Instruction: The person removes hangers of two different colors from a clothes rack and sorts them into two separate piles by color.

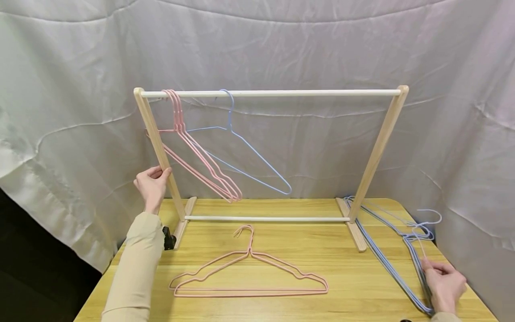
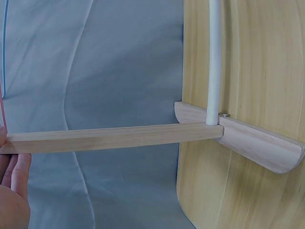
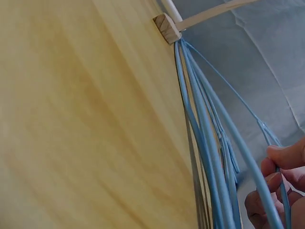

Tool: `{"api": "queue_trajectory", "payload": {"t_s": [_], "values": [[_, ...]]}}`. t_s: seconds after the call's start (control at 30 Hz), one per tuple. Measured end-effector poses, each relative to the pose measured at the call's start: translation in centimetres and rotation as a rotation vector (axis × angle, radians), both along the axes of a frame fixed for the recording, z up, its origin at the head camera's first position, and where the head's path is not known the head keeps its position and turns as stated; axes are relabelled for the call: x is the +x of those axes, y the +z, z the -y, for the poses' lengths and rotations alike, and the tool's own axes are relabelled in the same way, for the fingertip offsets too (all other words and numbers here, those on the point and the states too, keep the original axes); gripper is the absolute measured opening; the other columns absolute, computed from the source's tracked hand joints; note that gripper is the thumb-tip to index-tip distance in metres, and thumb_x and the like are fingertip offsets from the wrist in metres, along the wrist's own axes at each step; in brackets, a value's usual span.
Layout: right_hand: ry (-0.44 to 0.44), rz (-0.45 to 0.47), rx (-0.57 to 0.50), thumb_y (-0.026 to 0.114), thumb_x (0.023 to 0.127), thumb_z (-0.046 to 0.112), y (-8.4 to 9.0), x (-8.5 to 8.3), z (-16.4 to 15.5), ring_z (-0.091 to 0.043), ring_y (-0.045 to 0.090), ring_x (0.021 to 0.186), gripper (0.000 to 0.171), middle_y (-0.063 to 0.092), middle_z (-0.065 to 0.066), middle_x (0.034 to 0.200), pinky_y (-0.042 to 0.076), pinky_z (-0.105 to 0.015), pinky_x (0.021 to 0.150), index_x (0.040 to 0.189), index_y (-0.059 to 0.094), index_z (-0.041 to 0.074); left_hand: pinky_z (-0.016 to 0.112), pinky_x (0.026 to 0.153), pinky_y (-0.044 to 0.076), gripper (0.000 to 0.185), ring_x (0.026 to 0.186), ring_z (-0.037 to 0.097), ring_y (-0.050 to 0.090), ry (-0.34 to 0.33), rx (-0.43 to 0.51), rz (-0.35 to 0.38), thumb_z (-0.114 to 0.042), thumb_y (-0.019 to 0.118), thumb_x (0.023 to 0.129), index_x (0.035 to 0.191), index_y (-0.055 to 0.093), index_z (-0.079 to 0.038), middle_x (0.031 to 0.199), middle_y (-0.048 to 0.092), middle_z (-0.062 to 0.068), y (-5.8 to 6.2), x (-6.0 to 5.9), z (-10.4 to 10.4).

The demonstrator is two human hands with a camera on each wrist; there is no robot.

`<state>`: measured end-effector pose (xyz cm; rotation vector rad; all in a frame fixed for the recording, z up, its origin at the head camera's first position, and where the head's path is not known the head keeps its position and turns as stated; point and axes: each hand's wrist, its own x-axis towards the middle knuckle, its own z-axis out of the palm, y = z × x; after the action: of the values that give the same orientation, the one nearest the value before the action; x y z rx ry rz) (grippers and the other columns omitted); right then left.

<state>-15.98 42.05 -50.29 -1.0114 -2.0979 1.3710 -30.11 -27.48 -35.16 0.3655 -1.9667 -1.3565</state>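
The left hand (image 1: 152, 184) has its grip around the slanted left leg of the small wooden hanger rack (image 1: 161, 147), which stands on the yellow wooden desk (image 1: 281, 268). The right hand (image 1: 442, 284) pinches one thin blue wire hanger out of the pile of blue wire hangers (image 1: 396, 250) lying at the desk's right edge. Those hooks look tangled, so pulling one up could drag others along or knock them off the desk. A snag might also tug the rack. Three pink wire hangers (image 1: 201, 165) and one blue wire hanger (image 1: 245, 152) hang on the rail; two pink wire hangers (image 1: 249, 279) lie on the desk in front.
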Motion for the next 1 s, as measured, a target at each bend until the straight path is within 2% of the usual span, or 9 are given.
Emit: {"api": "queue_trajectory", "payload": {"t_s": [0.07,0.2,0.37,0.5,0.6,0.7,0.8,0.9,1.0], "values": [[0.003,0.03,0.021,0.069,0.09,0.03,-0.2,0.1,-0.2,0.014,0.041,0.053,0.051,0.044,0.038,0.046,0.031,-0.013,0.065,0.05,0.05,0.054,0.023,0.098,0.047,0.029,0.111,0.015,0.067,0.011,-0.011,0.011,-0.017,0.078,0.088,0.111,0.076,0.001,0.109,0.073,0.023,0.0,0.0,0.0],[-0.001,0.074,0.058,0.069,0.09,0.038,-0.4,0.2,-0.4,0.015,0.036,0.059,0.044,0.042,0.041,0.049,0.03,-0.019,0.069,0.053,0.053,0.057,0.006,0.077,0.043,0.03,0.078,-0.011,0.059,0.026,-0.03,0.022,-0.022,0.078,0.089,0.11,0.077,-0.002,0.108,0.075,0.02,0.0,-0.1,-0.1],[0.002,0.025,0.079,0.067,0.09,0.032,0.7,0.0,0.3,0.019,0.037,0.06,0.036,0.042,0.045,0.052,0.032,-0.013,0.065,0.064,0.062,0.056,0.004,0.07,0.042,0.029,0.065,-0.022,0.051,0.026,-0.034,-0.002,-0.018,0.077,0.089,0.11,0.077,0.001,0.107,0.074,0.023,0.1,-0.2,-0.2],[0.05,-0.088,0.134,0.071,0.089,0.023,2.2,-1.3,2.7,0.018,0.044,0.054,0.016,0.045,0.044,0.054,0.035,-0.007,0.058,0.08,0.078,0.034,0.004,0.07,0.042,0.029,0.067,-0.022,0.05,0.031,-0.03,0.006,-0.018,0.078,0.088,0.111,0.076,0.001,0.108,0.074,0.023,0.2,-0.1,-0.2],[0.136,-0.202,0.236,0.072,0.088,0.014,3.7,-2.9,5.8,0.018,0.045,0.056,0.014,0.046,0.044,0.059,0.036,-0.007,0.057,0.097,0.079,0.007,0.004,0.073,0.042,0.029,0.072,-0.02,0.05,0.032,-0.021,0.018,-0.019,0.078,0.088,0.111,0.077,-0.001,0.109,0.074,0.022,0.2,0.0,-0.2],[0.268,-0.313,0.325,0.071,0.088,0.006,5.7,-4.6,9.8,0.017,0.046,0.06,0.02,0.052,0.037,0.066,0.038,-0.007,0.058,0.104,0.075,-0.006,0.005,0.073,0.042,0.03,0.075,-0.019,0.05,0.028,-0.013,0.023,-0.02,0.078,0.089,0.112,0.076,-0.001,0.11,0.073,0.021,0.2,0.1,-0.1],[0.421,-0.421,0.351,0.071,0.089,0.002,8.3,-6.3,14.0,0.016,0.049,0.066,0.017,0.071,0.01,0.077,0.041,-0.005,0.062,0.103,0.074,-0.007,0.004,0.071,0.042,0.031,0.07,-0.021,0.051,0.023,-0.013,0.018,-0.019,0.077,0.089,0.112,0.076,0.0,0.11,0.073,0.022,0.1,0.1,-0.1],[0.592,-0.531,0.341,0.07,0.091,0.002,11.0,-7.6,18.3,0.017,0.052,0.076,0.017,0.074,-0.02,0.096,0.043,-0.002,0.071,0.105,0.074,-0.007,0.004,0.069,0.042,0.031,0.064,-0.022,0.051,0.019,-0.017,0.012,-0.019,0.077,0.089,0.112,0.076,0.001,0.11,0.073,0.023,0.0,0.2,-0.1],[0.751,-0.613,0.297,0.068,0.094,0.004,13.5,-8.6,22.2,0.015,0.055,0.082,0.019,0.072,-0.027,0.102,0.045,-0.003,0.077,0.108,0.073,-0.006,0.003,0.068,0.042,0.031,0.063,-0.023,0.051,0.015,-0.018,0.009,-0.019,0.077,0.089,0.112,0.076,0.002,0.11,0.073,0.023,0.0,0.1,-0.1]]}}
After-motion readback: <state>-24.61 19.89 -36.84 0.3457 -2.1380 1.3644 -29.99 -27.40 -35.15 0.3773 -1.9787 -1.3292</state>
